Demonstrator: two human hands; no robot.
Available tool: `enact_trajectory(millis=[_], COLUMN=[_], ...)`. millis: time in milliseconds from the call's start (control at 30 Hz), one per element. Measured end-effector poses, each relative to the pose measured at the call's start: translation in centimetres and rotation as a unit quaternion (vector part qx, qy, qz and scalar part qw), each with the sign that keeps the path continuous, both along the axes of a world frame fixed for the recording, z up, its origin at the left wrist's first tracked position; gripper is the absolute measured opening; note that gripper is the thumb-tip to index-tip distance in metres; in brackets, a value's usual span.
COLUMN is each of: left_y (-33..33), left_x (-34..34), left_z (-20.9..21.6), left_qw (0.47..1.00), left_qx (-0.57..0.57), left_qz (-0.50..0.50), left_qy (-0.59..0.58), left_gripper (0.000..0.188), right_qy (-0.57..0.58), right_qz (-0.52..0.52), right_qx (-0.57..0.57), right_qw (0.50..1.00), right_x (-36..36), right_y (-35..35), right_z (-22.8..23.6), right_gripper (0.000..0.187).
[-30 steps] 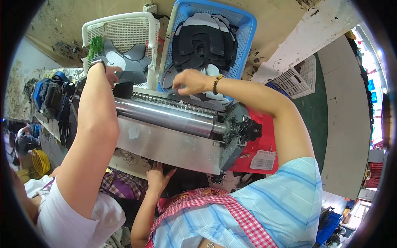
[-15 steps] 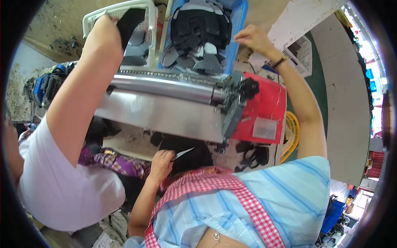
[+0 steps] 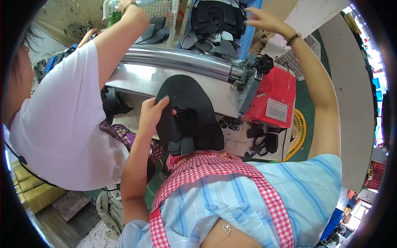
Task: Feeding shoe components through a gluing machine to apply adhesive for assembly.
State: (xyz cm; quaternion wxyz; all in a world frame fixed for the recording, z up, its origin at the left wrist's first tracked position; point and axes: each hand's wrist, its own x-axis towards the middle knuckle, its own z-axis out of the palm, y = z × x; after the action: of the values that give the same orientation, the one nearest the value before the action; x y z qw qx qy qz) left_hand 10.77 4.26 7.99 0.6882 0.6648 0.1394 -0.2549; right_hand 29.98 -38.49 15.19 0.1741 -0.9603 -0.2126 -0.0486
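My left hand [image 3: 152, 113] grips the left edge of a large, rounded, flat black piece [image 3: 182, 91], the thumb lying along its edge. The piece stands tilted over my lap, in front of a metal machine with a shiny steel roller [image 3: 178, 56] and a smooth steel plate [image 3: 136, 76]. More dark material lies below the piece; where one ends and the other begins is hard to tell. Stretched out to the far right, my right hand [image 3: 264, 20] is open with its fingers apart, beside a blue basket [image 3: 253, 35] heaped with black and grey flat cut pieces [image 3: 217, 25].
On the left a co-worker in a white shirt [image 3: 62, 115] reaches over a white basket [image 3: 173, 25] holding grey pieces. A red machine cover [image 3: 275, 95] and black knob [image 3: 264, 64] stand at the roller's right end. A yellow basket [image 3: 300, 132] sits low on the right.
My left hand has risen toward the steel plate, and the large black piece now stands up in its grip. My right hand has opened its fingers. The co-worker's arm has shifted right.
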Motion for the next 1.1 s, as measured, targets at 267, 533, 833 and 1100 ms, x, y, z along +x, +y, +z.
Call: enact_trajectory(millis=[267,533,833,1100], left_y=[-1.5,-4.4,0.9,-1.3], left_x=[4.2,2.3,-3.8,2.4], left_z=[-0.5,3.2,0.8,0.5], left_qw=[0.991,0.980,0.966,0.996], left_qx=[0.122,-0.114,-0.238,0.016], left_qz=[0.030,-0.031,0.094,0.086], left_qy=[-0.036,-0.161,0.037,0.012], left_gripper=[0.035,0.049,0.025,0.018], right_qy=[0.555,-0.029,0.186,0.498], right_qz=[0.034,0.131,0.133,0.074], right_qx=[-0.075,0.000,0.073,-0.020], right_qw=[0.828,0.991,0.971,0.864], right_x=[3.6,-4.3,-6.5,0.3], right_y=[19.6,21.6,18.8,21.9], right_z=[-6.4,4.1,6.9,-3.9], right_gripper=[0.112,0.025,0.053,0.087])
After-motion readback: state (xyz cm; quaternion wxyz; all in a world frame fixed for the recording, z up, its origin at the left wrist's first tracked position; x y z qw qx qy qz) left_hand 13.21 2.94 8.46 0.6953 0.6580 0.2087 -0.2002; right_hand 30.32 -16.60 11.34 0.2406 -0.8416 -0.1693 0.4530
